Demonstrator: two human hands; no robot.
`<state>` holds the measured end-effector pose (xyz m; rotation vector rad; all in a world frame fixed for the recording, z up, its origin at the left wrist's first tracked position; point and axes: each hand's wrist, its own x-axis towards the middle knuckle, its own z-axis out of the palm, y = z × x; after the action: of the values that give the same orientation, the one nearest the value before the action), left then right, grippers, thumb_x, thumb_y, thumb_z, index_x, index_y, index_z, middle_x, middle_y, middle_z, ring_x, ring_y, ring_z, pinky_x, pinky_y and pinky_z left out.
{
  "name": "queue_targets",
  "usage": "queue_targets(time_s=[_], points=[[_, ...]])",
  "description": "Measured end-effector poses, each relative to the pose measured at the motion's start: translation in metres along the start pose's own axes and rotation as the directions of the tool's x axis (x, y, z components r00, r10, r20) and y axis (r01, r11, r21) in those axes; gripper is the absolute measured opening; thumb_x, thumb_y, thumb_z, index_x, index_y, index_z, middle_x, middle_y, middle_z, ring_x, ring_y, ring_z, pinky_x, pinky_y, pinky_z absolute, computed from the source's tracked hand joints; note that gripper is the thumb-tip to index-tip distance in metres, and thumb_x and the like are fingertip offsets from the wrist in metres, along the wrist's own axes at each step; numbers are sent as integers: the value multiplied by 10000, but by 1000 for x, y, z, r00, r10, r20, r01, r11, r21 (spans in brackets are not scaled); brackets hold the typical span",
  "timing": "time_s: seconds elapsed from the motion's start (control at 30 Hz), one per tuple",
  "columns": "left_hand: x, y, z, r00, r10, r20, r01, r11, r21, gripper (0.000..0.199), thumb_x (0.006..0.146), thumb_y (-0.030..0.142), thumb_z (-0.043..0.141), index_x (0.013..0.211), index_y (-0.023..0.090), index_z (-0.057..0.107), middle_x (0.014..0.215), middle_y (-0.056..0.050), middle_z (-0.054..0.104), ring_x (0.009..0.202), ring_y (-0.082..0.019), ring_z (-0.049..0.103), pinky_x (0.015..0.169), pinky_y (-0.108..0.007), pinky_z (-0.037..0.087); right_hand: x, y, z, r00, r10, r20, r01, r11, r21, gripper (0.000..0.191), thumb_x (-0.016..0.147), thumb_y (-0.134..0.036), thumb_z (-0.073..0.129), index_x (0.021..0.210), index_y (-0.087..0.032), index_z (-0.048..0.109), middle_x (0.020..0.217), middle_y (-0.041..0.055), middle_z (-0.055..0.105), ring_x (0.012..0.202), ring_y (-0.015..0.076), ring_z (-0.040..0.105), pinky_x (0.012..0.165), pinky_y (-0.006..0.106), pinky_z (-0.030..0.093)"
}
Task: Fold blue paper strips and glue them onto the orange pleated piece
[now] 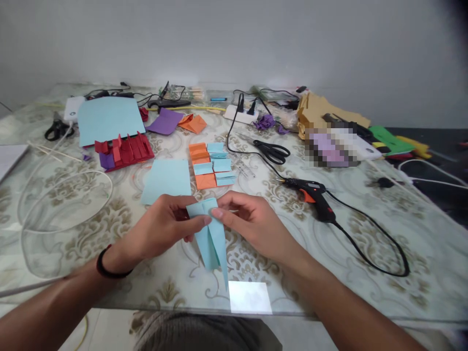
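Note:
A folded light-blue sheet of paper (210, 239) is held up over the front of the table, its pointed end hanging down. My left hand (164, 224) pinches its left side, thumb on the front and fingers behind. On the upper right of the fold, my right hand (252, 222) presses with the thumb, its other fingers partly hidden. Just behind the hands lies a flat light-blue sheet (168, 180). Beside that sheet is a folded orange and blue paper piece (212, 165). Farther left sits a red folded paper piece (127, 151) with upright flaps.
A black glue gun (314, 195) lies right, its cord looping toward the front. Black scissors (272, 151) rest behind it. A white power strip (241, 114), purple paper (164, 121), a blue paper stack (109, 119) and brown paper (325, 112) line the back. A white cable (109, 185) curls at left.

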<state>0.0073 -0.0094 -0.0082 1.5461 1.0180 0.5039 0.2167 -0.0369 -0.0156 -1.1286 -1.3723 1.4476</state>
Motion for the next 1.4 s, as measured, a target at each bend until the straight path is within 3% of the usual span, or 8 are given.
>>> queue_targets(time_s=[0.33,0.7,0.87,1.03,1.27,1.4], points=[[1,7,0,996,61,61,-54,992,-110,336,985,379,617,772,148,736,595,19,591,548,-96,538,544,-203,440,-2,1,5,999,-32,-33,33,999,35,262,845,-414,807,801,-193,674,708,-31,595,616,111,525,588,242,458],[-4,4,-1,995,85,59,-85,996,-7,358,997,406,609,750,149,639,626,35,537,579,-101,547,538,-207,435,-4,5,6,999,-44,-31,45,998,34,331,846,-368,815,702,-181,582,631,-54,500,567,86,432,523,227,329],[-5,3,-2,984,107,139,-108,994,1,317,1019,379,578,811,154,660,677,35,528,615,-98,508,560,-214,425,-5,6,6,997,-81,-8,82,991,103,280,875,-359,793,762,-186,604,677,-53,521,594,81,458,531,203,370],[-4,2,-2,982,103,159,-105,994,4,310,1023,359,568,810,152,657,684,32,527,628,-97,471,557,-219,379,-4,5,5,998,-57,-5,57,993,107,347,864,-364,805,698,-184,558,613,-59,529,542,74,456,511,204,363],[-3,-1,-3,984,88,153,-103,990,94,315,995,418,607,858,152,704,678,19,585,616,-112,533,558,-225,434,-4,5,8,998,-56,-40,60,993,104,347,856,-368,809,696,-183,564,610,-60,519,546,78,450,516,210,365],[0,0,-7,993,116,38,-118,991,66,298,977,408,631,825,158,691,660,17,613,581,-113,562,528,-217,445,-3,4,4,997,-13,81,3,992,125,229,887,-363,774,828,-172,664,737,-19,614,647,113,574,609,237,461]])
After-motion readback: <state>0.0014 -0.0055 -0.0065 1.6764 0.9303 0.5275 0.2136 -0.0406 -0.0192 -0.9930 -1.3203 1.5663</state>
